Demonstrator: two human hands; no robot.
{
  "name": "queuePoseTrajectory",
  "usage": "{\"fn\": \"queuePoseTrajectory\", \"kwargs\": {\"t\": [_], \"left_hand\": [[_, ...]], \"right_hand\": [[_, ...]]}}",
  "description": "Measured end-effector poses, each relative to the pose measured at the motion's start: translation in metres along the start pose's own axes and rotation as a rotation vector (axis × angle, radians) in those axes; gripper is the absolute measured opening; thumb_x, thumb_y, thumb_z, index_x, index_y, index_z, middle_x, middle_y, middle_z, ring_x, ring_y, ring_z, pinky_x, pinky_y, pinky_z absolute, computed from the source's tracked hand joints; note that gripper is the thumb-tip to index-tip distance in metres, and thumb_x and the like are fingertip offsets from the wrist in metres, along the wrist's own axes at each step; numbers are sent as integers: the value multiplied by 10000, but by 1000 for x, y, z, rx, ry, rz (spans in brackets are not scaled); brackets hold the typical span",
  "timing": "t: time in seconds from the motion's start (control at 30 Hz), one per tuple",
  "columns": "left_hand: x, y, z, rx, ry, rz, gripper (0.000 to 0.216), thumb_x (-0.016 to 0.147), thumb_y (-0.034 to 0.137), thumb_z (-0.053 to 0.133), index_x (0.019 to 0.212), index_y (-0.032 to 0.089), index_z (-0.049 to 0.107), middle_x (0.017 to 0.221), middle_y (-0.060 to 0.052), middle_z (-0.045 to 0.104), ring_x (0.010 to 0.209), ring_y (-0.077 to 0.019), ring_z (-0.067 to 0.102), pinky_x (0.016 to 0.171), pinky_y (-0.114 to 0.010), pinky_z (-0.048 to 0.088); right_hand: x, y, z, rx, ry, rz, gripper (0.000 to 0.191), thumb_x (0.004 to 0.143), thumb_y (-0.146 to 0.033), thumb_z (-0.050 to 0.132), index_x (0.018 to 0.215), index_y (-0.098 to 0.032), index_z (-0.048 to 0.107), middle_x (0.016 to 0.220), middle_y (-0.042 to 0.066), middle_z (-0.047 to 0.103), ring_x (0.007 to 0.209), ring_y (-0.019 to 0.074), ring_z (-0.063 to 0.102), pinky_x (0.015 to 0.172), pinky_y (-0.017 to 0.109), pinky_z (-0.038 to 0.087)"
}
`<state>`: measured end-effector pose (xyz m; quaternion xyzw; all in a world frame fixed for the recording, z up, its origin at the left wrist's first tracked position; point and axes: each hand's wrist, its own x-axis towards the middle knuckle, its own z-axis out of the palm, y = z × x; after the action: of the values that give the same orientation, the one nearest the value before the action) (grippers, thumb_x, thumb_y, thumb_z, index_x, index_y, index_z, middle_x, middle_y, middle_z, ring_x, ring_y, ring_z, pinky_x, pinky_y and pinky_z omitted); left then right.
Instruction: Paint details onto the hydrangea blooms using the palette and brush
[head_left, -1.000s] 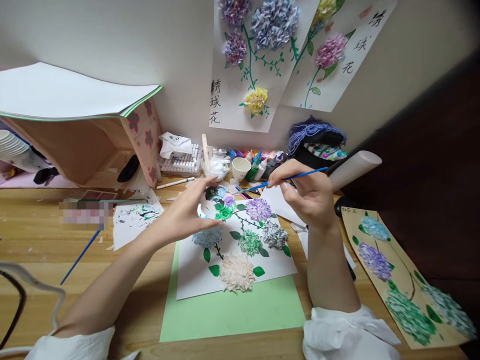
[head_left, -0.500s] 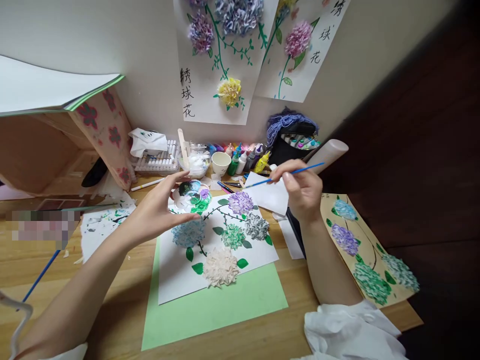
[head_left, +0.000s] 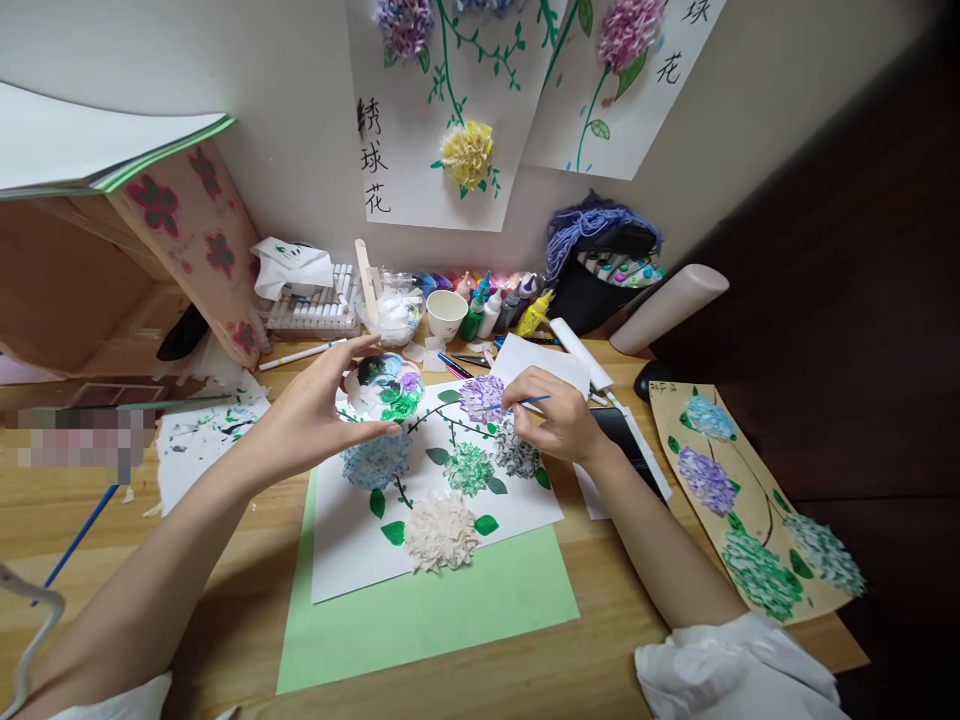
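Note:
My left hand is curved around a round paint palette, with its fingers at the far edge and its thumb at the near edge. Green, purple, blue and black paint shows on the palette. My right hand pinches a thin blue paintbrush, its tip at the purple flower. That flower is raised from a white sheet with drawn stems and leaves. Blue, green, grey and cream flowers are on it too. Green paper lies beneath.
Behind the sheet stand a paper cup, paint bottles and a bowl of white material. A phone and a tan flower picture lie to the right. A paint-stained tissue is at left.
My right hand has lowered and moved left, bringing the brush from above the paper to the purple flower. My left hand stays at the palette. The view has tilted slightly down.

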<state>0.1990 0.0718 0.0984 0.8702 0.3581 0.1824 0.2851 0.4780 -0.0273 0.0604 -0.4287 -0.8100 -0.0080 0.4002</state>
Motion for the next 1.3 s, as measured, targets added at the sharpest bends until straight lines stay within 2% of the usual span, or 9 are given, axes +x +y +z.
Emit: {"fn": "queuePoseTrajectory", "kwargs": {"t": [0.23,0.73,0.93,1.3], "left_hand": [[-1,2,-2,4,-2,-4,871,694,581,712,1411,257,339,1388,-90,511,1196,-293,527,984,-448,461],[-3,2,-3,5,5,2,868,698,582,703,1414,261,331,1390,-96,506,1194,-300,529,979,-453,463],[-2,2,-3,1,5,-2,879,692,582,710,1413,255,330,1380,-95,516,1188,-296,528,974,-449,463],[-2,4,-3,-4,1,0,862,698,553,717,1410,257,332,1392,-86,507,1219,-295,520,1013,-449,447]], "right_hand": [[-3,5,3,-24,-43,13,195,758,-42,470,822,-203,560,697,26,614,673,172,578,613,311,507],[-2,4,-3,15,-39,39,191,760,-49,468,805,-208,564,696,23,603,667,170,580,622,321,507],[-2,6,0,-49,-69,7,194,764,-42,470,825,-203,559,703,28,620,674,172,582,621,311,506],[0,1,-2,-21,-93,-15,221,743,-36,461,828,-207,571,686,21,607,659,172,555,593,305,490]]}}
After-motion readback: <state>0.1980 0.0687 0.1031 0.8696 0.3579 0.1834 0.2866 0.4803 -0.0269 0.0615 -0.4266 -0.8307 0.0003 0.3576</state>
